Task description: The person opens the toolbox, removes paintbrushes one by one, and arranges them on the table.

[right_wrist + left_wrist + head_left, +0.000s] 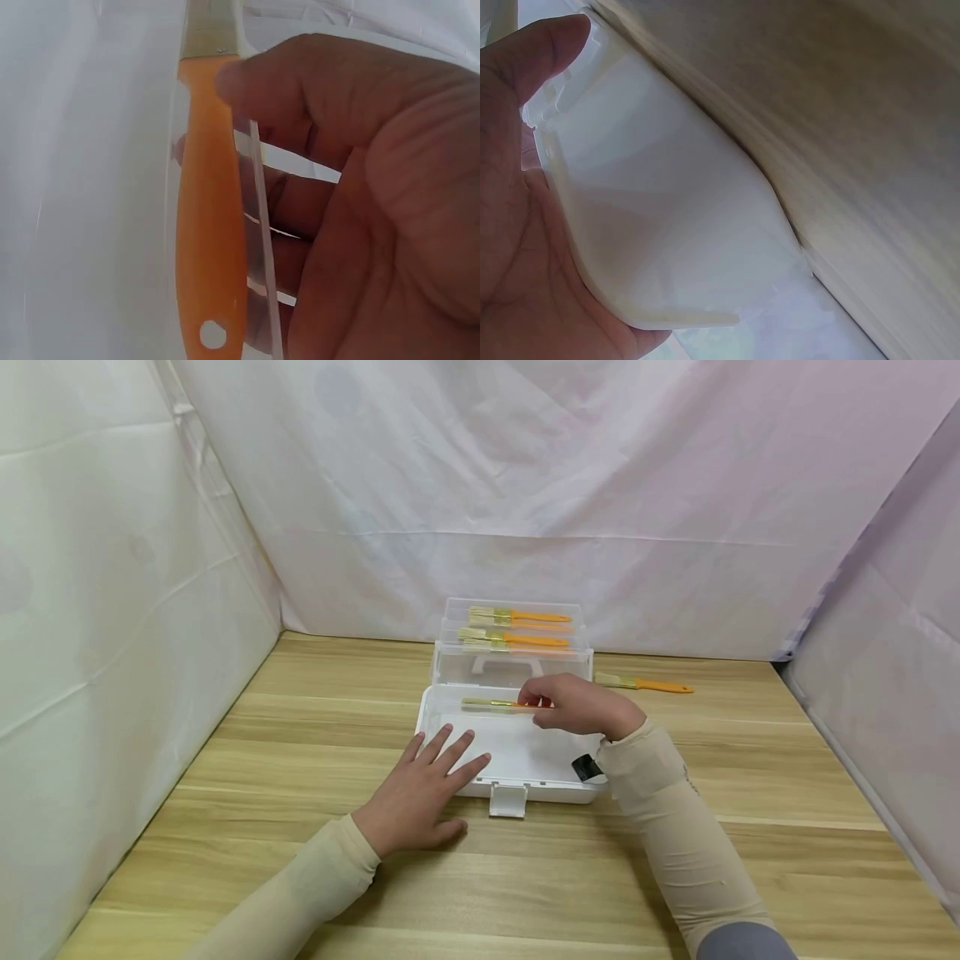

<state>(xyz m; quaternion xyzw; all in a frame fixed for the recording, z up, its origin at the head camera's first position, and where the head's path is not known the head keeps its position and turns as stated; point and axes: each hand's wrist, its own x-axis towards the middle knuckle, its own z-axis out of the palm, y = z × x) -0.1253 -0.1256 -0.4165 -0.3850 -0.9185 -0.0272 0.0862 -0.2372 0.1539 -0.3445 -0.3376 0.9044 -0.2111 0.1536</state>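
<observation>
A white plastic box (495, 752) stands on the table with its clear lid (487, 668) raised at the back. My left hand (422, 793) lies over its front left corner, fingers spread; in the left wrist view the thumb and palm touch the box's edge. My right hand (573, 703) holds a paintbrush (491, 702) level near the box's back, bristles to the left. In the right wrist view the thumb presses the brush's orange handle (210, 217), while the other fingers curl behind a clear upright panel (264, 225).
Above the box, on clear tiers, lie an upper paintbrush (525, 617) and a lower paintbrush (517, 638). Another paintbrush (648, 683) lies on the table to the right. A latch (508, 800) juts from the box's front. White cloth (525, 485) hangs behind and at both sides.
</observation>
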